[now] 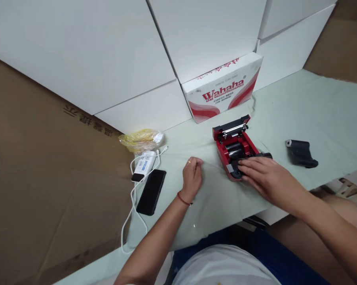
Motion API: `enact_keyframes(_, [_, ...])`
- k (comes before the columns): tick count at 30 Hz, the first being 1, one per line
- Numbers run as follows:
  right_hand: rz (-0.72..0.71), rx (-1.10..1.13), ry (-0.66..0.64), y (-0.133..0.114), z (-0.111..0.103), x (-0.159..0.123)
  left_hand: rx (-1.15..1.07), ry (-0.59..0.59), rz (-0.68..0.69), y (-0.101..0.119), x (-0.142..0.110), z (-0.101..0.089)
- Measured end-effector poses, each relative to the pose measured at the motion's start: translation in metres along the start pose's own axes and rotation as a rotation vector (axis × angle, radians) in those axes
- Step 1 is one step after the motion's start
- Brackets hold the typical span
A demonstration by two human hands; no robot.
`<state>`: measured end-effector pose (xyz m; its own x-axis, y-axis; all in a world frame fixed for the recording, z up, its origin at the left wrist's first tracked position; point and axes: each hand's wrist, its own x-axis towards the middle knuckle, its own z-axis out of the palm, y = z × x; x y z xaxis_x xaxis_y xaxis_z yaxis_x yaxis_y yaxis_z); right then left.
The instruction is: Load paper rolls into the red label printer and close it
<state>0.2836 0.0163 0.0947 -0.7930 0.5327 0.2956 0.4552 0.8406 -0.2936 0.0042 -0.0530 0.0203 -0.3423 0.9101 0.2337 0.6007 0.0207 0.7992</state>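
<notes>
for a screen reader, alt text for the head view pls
A person's right hand rests on an open red printer on a pale green cloth, left hand curled beside it. Nearby lie a black part, a smartphone, a white power bank and a Wahaha box.

- Red printer (234,136): front end hidden under right hand (270,182); contact points not visible.
- Left hand (192,178): fingertips curled under, out of sight.
- Left arm (154,245): cut off by bottom edge.
- Right arm (338,233): cut off by right edge.
- Yellow bag (141,140): contents could not be made out.
- White power bank (143,164): print too small to read.
- Cardboard box (223,85): smallest lettering blurred.
</notes>
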Motion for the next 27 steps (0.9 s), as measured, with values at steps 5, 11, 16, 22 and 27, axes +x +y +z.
enact_keyframes(5, [-0.067, -0.135, 0.092, -0.003, 0.016, -0.034, -0.169, 0.075, 0.113, 0.042, 0.068, -0.003])
enact_keyframes(11, [-0.081, -0.084, 0.160, 0.006, 0.024, -0.039, -0.227, -0.282, 0.158, 0.081, 0.097, 0.000])
enact_keyframes(16, [-0.074, -0.032, 0.164, 0.007, 0.027, -0.045, 0.007, -0.422, 0.393, 0.084, 0.054, -0.002])
enact_keyframes(22, [-0.075, -0.040, 0.166, 0.007, 0.028, -0.046, 0.077, -0.364, 0.551, 0.057, 0.016, 0.022])
enact_keyframes(27, [-0.082, -0.059, 0.191, 0.005, 0.027, -0.042, -0.048, -0.322, 0.519, 0.052, 0.019, 0.027])
